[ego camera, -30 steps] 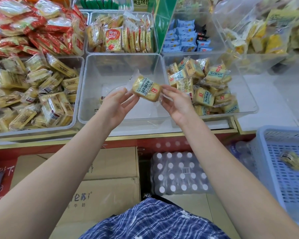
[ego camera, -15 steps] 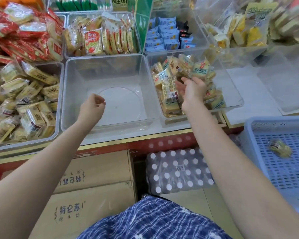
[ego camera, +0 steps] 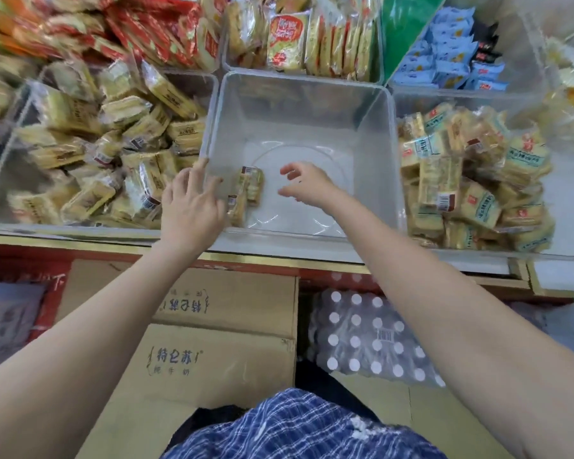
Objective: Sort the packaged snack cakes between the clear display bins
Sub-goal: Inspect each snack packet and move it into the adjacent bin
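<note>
Where the middle clear bin point(ego camera: 212, 127) meets its left wall, two snack cakes point(ego camera: 246, 193) lie on the floor just beside the left hand point(ego camera: 189, 207), whose fingers reach over the rim, spread, touching or nearly touching them. Right hand point(ego camera: 307, 185): over the same bin, loosely curled, holding nothing, right of the cakes. Left bin point(ego camera: 0, 180) and right bin point(ego camera: 399, 180): heaped with like packets.

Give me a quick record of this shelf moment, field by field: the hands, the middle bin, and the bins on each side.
left hand: open, at the middle bin's left wall
right hand: open, holding nothing, above the bin floor
middle bin: clear, holds two snack cakes near its front left
left bin: piled with yellow packs
right bin: about half full of yellow packs
below counter: cardboard boxes, wrapped bottles
</note>
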A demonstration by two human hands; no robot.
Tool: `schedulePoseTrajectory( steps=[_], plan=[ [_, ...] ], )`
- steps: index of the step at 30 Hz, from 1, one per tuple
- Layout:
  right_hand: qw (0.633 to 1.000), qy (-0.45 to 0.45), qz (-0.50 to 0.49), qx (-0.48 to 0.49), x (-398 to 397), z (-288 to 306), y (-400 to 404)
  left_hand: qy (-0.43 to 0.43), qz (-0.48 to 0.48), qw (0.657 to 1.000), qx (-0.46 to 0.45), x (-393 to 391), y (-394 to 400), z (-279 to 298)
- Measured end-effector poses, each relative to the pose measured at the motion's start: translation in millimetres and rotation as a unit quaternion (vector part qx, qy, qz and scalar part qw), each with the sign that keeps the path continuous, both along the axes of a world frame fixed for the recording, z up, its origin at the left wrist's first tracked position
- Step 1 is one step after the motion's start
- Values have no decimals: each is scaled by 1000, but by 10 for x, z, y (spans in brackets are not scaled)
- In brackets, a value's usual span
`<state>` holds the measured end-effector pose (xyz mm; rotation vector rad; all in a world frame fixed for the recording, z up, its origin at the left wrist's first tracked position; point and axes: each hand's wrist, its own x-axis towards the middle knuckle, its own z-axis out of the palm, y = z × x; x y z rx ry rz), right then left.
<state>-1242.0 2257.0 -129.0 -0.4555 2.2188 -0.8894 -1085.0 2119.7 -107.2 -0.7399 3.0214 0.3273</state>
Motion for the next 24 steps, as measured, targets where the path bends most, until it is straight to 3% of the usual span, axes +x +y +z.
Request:
schedulePoseTrajectory(
  steps=[4, 9, 16, 21, 24],
  plan=[
    [1000, 3, -5, 16, -68, -385, -523, -12, -8, 1000, -18, 11, -42, -65],
    [992, 75, 36, 92, 9, -597, -812, -26, -10, 999, -23, 4, -58, -94],
    [986, 65, -139, -63, 49, -149, -333, -48, -6, 999, -4, -12, -75, -91],
    [953, -37, -206, -219, 196, 400, 278, -101, 7, 994, 31, -46, -25, 81],
    [942, -80, -209, -250, 386, 577, 536, -22, 7, 997, 67, -98, 117, 239]
  ],
)
